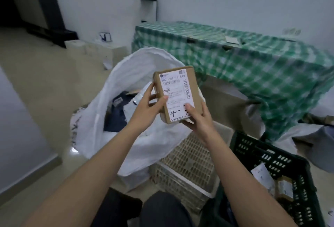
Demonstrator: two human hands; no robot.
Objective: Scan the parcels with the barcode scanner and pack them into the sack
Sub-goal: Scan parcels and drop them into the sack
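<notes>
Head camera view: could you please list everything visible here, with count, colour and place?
cardboard parcel: one, brown with white label, held above the sack
sack: one, white, open on the floor, items inside
beige crate: one, beside the sack
black crate: one, lower right, parcels inside
checked cloth: one, green and white, draped over a surface behind
left hand: grips parcel's left edge
right hand: grips parcel's lower right corner

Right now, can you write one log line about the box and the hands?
cardboard parcel: label up, over white sack | left hand: holding | right hand: holding | scanner: unseen
</notes>
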